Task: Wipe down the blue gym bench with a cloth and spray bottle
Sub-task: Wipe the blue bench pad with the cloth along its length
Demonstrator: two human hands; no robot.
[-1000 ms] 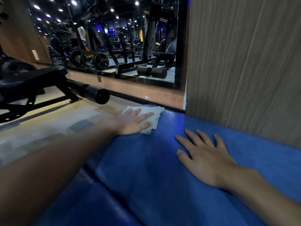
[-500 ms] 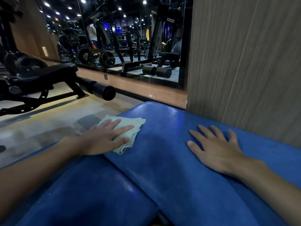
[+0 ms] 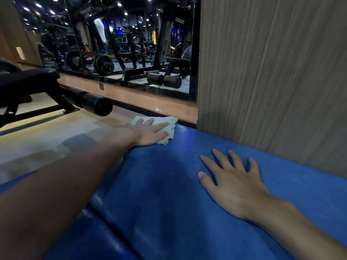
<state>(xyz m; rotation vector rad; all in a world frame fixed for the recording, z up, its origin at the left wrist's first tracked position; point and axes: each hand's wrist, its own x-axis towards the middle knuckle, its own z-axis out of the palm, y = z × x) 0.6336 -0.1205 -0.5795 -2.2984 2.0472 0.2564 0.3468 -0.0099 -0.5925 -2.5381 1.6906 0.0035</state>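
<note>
The blue gym bench fills the lower part of the view, its padded top running away from me to a far end by the wall. My left hand lies flat on a pale folded cloth and presses it onto the bench's far left corner. My right hand rests flat on the bench top with fingers spread and nothing in it. No spray bottle is in view.
A wood-grain wall panel stands right behind the bench on the right. A black bench with a foam roller stands on the pale floor to the left. A wall mirror shows gym machines.
My left hand pulled the cloth back toward me along the left edge, then pushed it forward again to the far corner. My right hand stayed flat on the bench.
</note>
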